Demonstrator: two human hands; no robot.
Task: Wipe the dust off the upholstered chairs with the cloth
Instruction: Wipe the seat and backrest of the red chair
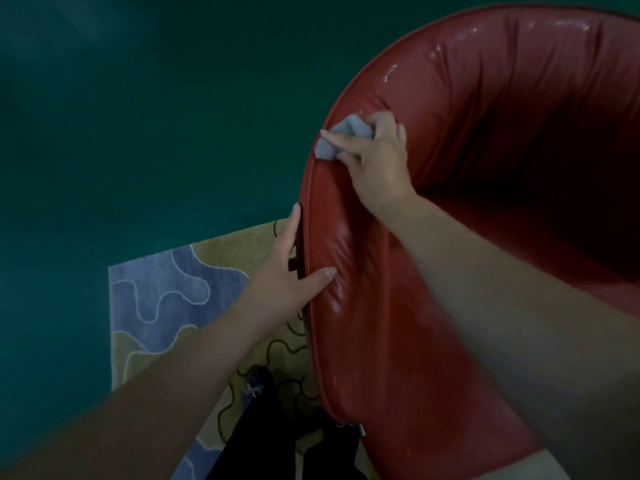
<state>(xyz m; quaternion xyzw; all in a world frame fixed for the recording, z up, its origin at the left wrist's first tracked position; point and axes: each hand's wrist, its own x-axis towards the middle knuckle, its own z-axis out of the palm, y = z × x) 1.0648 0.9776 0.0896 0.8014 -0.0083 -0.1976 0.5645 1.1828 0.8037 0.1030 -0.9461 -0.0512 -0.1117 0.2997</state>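
A red, shiny upholstered tub chair [485, 140] fills the right side of the view, its curved backrest arching from the lower middle to the top right. My right hand [375, 157] holds a bunched grey cloth [341, 135] and presses it onto the top edge of the chair's left arm. My left hand [289, 268] rests on the outer side of that arm lower down, fingers straight along the seam and thumb lying on the red padding. The seat is in dark shadow.
A rug [180, 306] with blue and tan wavy shapes lies on the dark green floor [156, 116] to the left of the chair. My dark trouser legs and shoes [256, 393] stand on the rug beside the chair's base.
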